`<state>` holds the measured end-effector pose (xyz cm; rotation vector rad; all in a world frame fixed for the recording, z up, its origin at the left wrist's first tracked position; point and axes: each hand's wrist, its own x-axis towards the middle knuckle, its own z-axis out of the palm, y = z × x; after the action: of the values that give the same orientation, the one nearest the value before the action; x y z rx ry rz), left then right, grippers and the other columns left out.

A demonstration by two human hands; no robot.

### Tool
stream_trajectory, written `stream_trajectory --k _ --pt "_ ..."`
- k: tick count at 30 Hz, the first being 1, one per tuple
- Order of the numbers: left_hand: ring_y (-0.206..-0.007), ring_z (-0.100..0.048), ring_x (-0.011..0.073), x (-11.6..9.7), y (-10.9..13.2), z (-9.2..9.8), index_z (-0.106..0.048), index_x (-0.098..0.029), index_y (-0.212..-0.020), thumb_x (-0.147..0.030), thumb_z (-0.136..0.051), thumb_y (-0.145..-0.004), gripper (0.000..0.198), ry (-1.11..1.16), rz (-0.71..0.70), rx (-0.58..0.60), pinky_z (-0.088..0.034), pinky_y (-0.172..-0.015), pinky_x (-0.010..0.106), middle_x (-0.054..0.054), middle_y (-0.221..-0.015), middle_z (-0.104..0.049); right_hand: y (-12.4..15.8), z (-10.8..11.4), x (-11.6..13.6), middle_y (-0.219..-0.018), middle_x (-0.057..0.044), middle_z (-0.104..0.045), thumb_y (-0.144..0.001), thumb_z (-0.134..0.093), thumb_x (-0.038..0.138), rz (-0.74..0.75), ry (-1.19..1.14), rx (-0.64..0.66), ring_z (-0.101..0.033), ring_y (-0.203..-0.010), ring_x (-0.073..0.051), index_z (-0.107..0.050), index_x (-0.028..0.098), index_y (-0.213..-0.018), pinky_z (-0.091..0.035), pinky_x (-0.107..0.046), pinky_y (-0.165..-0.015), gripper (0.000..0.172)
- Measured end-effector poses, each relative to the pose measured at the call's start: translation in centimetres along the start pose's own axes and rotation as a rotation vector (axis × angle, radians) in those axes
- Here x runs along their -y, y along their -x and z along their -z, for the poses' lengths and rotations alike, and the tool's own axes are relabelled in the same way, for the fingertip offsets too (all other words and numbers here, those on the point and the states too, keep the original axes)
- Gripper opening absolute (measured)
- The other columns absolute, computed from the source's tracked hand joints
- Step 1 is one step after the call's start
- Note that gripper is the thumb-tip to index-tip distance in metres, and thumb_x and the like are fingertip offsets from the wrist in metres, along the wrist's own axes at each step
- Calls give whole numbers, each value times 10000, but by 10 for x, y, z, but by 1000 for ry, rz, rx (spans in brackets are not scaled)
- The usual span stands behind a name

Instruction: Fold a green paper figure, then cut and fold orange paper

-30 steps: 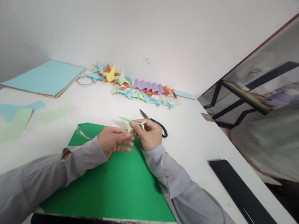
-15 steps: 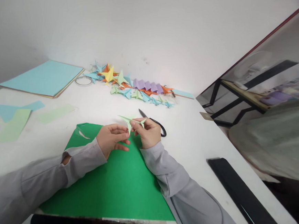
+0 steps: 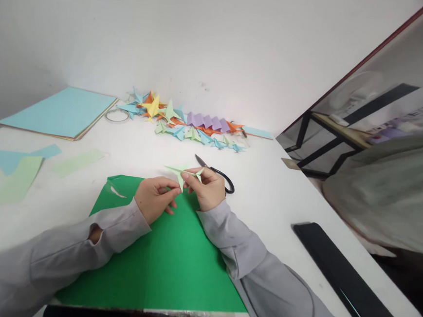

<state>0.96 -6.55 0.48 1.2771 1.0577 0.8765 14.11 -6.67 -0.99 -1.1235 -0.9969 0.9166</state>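
Observation:
A small light-green folded paper plane (image 3: 181, 175) is held above the far part of a green board (image 3: 151, 266). My right hand (image 3: 209, 187) pinches its body between thumb and fingers. With thumb and forefinger together, my left hand (image 3: 157, 198) grips the tip of the wing that points down toward me. Just behind my right hand lies a pair of scissors (image 3: 223, 174) with black handles, its blades pointing away to the left.
Folded paper pieces (image 3: 199, 126) in several colours line the wall. A stack of coloured paper (image 3: 61, 112) and a tape roll (image 3: 117, 115) lie at the back left, paper scraps (image 3: 17, 180) nearer. On the right is a long black object (image 3: 345, 276).
My left fingers have closed from a looser, spread pose onto the wing tip of the paper plane. The right hand keeps its pinch, and the whole view has shifted slightly.

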Motion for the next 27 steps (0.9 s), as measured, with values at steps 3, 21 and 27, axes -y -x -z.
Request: stream_trajectory --k 3,21,27 --pt "-368 -527 118 -2 0 1 -647 -135 -591 -121 -630 -610 29 -1 -8 19 -474 -328 233 -16 -440 -552 0 0 0 -464 34 -583 -519 -781 274 9 -7 12 -516 -392 -93 -656 152 -641 -379 -205 -350 212" --pt "-542 -618 172 -4 -17 12 -636 -93 -612 -86 -718 -527 118 156 162 140 -535 -400 271 49 -588 -624 -1 4 6 -406 50 -552 -507 -773 290 -6 -65 88 -449 -349 -76 -651 181 -573 -370 -216 -361 176" --pt "-534 -605 157 -7 -35 26 -641 -76 -647 -194 -669 -659 122 306 181 18 -524 -395 264 68 -619 -623 1 6 7 -440 42 -575 -518 -771 260 -43 -28 222 -472 -376 -82 -649 170 -599 -376 -219 -385 172"
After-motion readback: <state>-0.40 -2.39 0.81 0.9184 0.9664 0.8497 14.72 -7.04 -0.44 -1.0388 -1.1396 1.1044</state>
